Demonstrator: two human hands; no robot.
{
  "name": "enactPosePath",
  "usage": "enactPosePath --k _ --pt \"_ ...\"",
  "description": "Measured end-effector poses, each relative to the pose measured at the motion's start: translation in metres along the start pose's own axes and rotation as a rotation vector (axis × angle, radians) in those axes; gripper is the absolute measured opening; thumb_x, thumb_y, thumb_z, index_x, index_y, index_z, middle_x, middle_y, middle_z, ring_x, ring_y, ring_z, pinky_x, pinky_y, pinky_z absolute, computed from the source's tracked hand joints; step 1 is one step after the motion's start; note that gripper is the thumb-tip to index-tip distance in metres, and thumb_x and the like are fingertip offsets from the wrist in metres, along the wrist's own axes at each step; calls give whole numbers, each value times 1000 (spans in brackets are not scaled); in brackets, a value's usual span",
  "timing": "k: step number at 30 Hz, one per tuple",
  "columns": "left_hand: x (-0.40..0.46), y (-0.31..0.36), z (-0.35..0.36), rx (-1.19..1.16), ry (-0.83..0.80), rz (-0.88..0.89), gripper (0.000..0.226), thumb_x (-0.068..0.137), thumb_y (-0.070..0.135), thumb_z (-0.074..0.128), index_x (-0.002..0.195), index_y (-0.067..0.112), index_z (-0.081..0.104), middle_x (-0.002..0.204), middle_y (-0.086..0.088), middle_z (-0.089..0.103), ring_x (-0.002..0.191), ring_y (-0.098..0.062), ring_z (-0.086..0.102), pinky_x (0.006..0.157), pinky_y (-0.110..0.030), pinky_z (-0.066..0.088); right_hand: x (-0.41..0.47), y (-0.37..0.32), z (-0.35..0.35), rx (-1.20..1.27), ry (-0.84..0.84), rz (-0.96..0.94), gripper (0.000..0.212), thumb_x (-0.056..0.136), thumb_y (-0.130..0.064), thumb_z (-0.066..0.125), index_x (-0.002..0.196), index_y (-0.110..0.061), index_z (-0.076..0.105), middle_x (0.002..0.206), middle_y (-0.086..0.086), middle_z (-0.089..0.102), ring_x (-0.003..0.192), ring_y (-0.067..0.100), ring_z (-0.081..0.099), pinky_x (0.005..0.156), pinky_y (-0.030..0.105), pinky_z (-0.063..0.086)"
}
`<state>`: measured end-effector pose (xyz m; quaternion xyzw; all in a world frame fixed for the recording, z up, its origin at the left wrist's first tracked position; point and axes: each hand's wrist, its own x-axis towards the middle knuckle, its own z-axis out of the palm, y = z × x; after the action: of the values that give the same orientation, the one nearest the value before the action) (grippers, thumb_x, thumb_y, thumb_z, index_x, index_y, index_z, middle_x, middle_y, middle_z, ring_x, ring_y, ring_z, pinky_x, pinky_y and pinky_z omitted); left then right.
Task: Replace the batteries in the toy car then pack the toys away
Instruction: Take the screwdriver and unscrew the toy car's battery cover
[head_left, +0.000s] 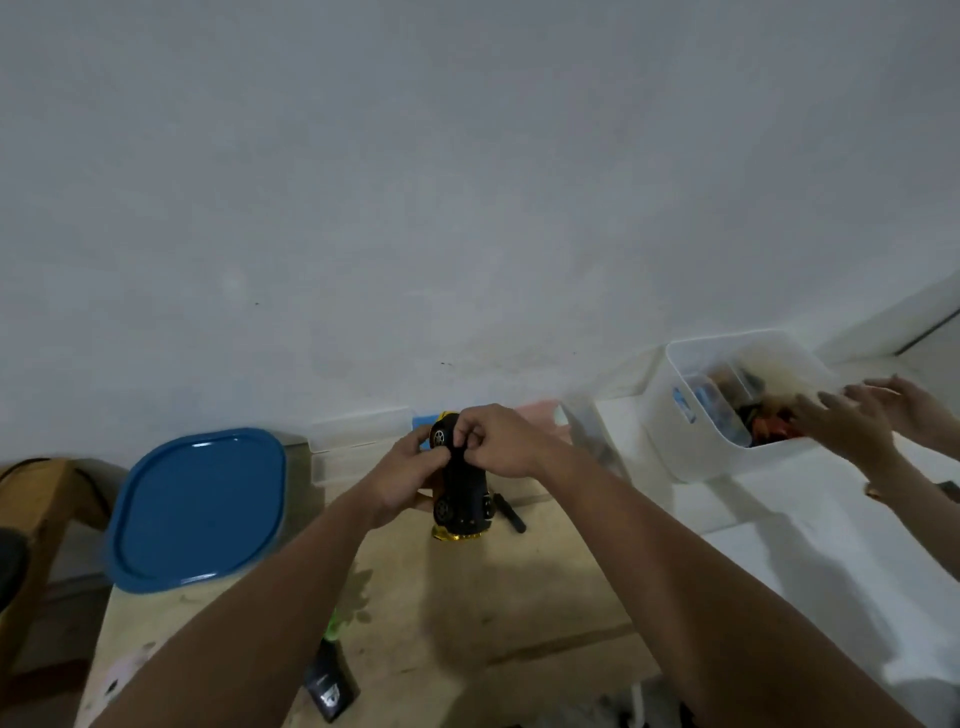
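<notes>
Grey plaster wall fills the far half of my view, and below it sits my scuffed pale wooden table. At its far right a white plastic storage bin, tilted toward me, holds a jumble of toys; another person's two hands reach into it. On the left lies a blue rounded-square plastic lid.

Smaller, in the middle, is the black-and-yellow toy car, held up on its nose above the table, underside facing me. My left hand wraps its left flank, fingers curled around the body. My right hand is bunched over the upper part of the underside, thumb and fingertips pressed together on something small; I cannot tell whether that is the battery cover or a cell.

Just right of the car lies a slim black stick-like tool, perhaps a screwdriver, and near me a small black packet.

I judge I am at the battery compartment. Next calls for a firm left-hand hold while my right fingertips work precisely there; packing comes afterwards.
</notes>
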<state>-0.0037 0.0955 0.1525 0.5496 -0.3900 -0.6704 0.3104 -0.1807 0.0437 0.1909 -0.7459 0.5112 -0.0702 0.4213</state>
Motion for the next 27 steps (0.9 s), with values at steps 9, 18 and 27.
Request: enactPosePath --k 9,18,27 --pt "17 -62 -2 -194 245 -181 27 102 14 55 128 16 59 106 -13 70 88 -28 72 67 -41 59 23 117 47 -63 107 295 15 84 -17 67 95 -26 63 97 -2 69 92 18 65 80 32 54" --pt "-1 -101 -25 -273 382 -249 25 102 19 54 127 16 58 110 -12 70 98 -31 72 67 -41 60 28 171 109 -297 48 370 27 95 -29 61 118 -16 51 112 10 58 98 34 64 72 36 47" --pt "-22 -96 -41 -293 384 -140 30 93 28 58 118 13 65 90 -3 72 83 -23 70 63 -31 55 28 123 95 215 135 438 11 82 -35 66 87 -26 63 75 2 69 68 27 70 64 39 57"
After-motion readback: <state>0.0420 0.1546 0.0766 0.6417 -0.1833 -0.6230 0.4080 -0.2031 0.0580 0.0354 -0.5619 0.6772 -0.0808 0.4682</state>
